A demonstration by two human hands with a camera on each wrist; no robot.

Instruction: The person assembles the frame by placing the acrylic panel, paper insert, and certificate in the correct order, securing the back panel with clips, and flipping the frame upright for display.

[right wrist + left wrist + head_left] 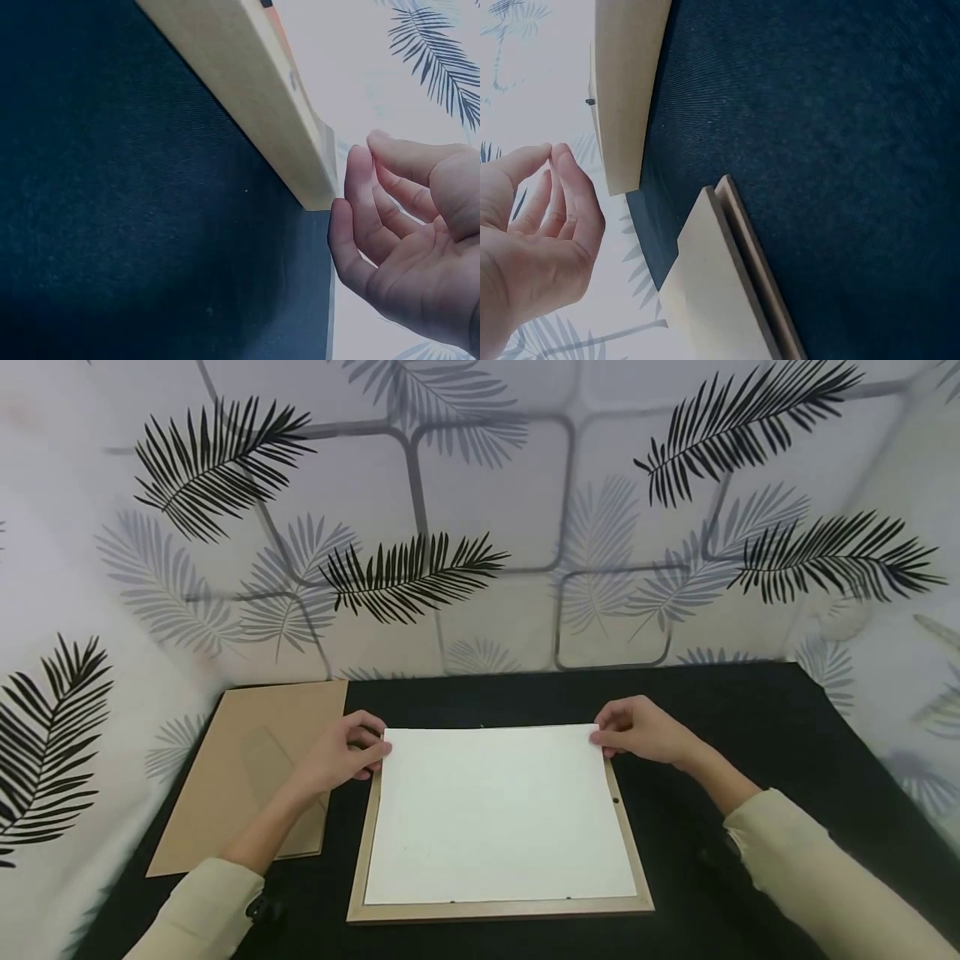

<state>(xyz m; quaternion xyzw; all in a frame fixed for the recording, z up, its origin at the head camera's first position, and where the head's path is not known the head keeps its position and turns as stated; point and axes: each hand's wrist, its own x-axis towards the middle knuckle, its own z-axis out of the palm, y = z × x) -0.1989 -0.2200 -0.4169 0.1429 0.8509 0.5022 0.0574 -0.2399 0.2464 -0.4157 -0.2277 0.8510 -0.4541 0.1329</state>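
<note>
A white sheet (495, 818) lies over a light wooden picture frame (502, 910) on the black-covered table. At the sheet's far left corner my left hand (339, 758) pinches the edge between thumb and fingers. My right hand (647, 732) pinches the far right corner the same way. The near edge of the sheet sits inside the frame's rim, where small dark tabs show. In the left wrist view, thumb and forefinger of the left hand (551, 232) meet beside the frame's side (630, 90). The right wrist view has the right hand (412, 217) just past the frame's corner.
Left of the frame lies a brown backing board (206, 785), beside my left forearm. Seen from the left wrist, two thin board edges (742, 277) lie one over the other. Behind the black tablecloth (465, 697) hangs a white leaf-patterned curtain (495, 502).
</note>
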